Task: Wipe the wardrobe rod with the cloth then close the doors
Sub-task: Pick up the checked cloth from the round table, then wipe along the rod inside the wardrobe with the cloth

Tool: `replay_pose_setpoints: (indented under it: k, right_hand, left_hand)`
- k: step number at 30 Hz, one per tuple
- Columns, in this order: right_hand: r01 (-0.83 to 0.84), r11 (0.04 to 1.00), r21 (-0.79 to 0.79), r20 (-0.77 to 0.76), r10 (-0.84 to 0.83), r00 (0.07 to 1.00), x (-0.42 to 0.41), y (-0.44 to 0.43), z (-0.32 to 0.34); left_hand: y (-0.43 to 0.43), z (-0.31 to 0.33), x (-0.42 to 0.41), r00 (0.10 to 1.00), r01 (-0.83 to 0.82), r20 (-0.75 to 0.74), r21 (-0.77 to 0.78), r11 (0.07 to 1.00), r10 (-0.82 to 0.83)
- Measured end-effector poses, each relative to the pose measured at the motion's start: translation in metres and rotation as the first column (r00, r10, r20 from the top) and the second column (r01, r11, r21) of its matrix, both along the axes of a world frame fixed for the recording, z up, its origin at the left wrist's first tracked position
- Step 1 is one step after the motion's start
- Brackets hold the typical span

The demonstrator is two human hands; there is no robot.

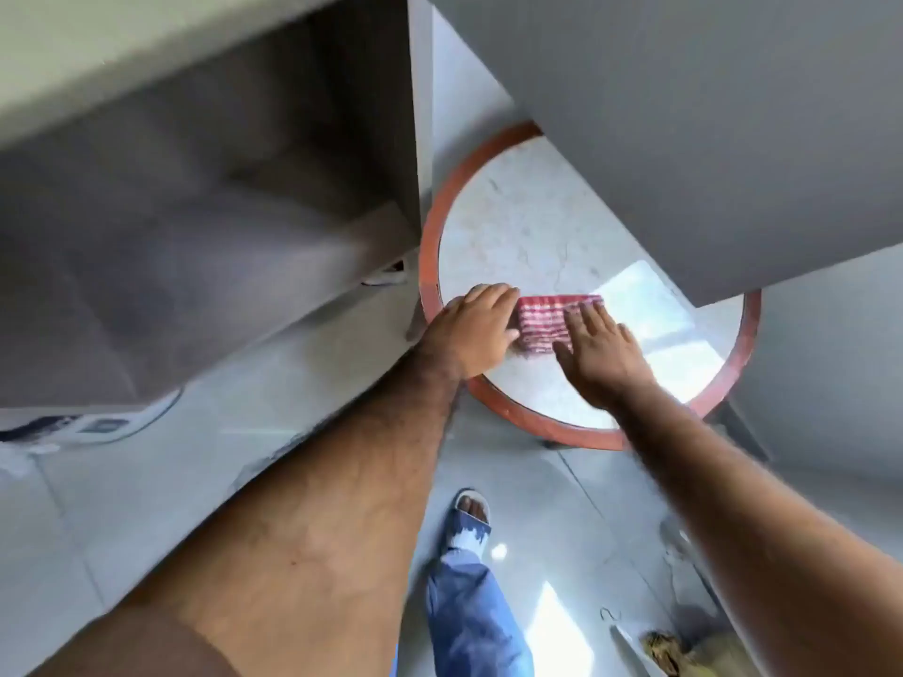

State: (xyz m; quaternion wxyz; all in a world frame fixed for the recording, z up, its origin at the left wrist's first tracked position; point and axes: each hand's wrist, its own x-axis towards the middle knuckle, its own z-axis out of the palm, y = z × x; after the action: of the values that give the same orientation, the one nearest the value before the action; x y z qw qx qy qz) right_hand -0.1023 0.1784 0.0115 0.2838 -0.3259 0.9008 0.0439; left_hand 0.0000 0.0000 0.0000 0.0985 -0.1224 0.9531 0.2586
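A folded red-and-white striped cloth [547,324] lies on a round marble-topped table [518,222] with a red-brown rim. My left hand [476,329] rests on the cloth's left end, fingers curled over its edge. My right hand [598,349] lies flat with spread fingers on the cloth's right part. The grey wardrobe [195,197] stands open at the left, its inside dim. A grey wardrobe door [684,114] hangs out over the table at the upper right. No rod shows in this view.
Pale glossy floor tiles [562,505] lie below the table. My foot in a sandal [471,510] and a blue trouser leg stand on them. A hanger and a brownish item [659,647] lie at the bottom right. A white device [93,425] sits under the wardrobe's left edge.
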Motion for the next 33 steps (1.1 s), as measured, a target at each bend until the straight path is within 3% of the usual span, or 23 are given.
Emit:
replay_pose_setpoints:
  k: [2,11,17,23,29,33]
  right_hand:
    - [0.071,0.997,-0.025,-0.026,-0.071,0.997,-0.021,0.003,-0.023]
    - [0.060,0.997,-0.055,-0.069,-0.064,0.996,-0.072,0.004,-0.095]
    - [0.089,0.992,-0.090,-0.134,-0.101,0.986,-0.061,-0.011,-0.084]
    - [0.102,0.968,-0.230,-0.033,-0.112,0.993,-0.035,-0.053,-0.022]
    - [0.020,0.952,-0.306,0.110,0.015,0.994,0.004,-0.117,0.069]
    - [-0.069,0.912,-0.403,0.118,0.126,0.985,0.021,-0.174,0.158]
  left_hand:
    - [0.013,-0.026,-0.023,0.999,-0.011,0.038,-0.019,1.000,0.012]
    - [0.040,-0.098,-0.081,0.988,-0.098,0.100,-0.191,0.977,0.119]
    - [0.034,-0.091,-0.080,0.934,-0.343,0.129,0.063,0.937,0.333]
    - [-0.019,-0.025,-0.040,0.908,-0.416,0.098,0.306,0.856,0.406]
    - [-0.102,0.081,0.026,0.919,-0.389,0.040,0.248,0.887,0.391]
    - [-0.171,0.175,0.066,0.897,-0.429,-0.026,0.194,0.882,0.442]
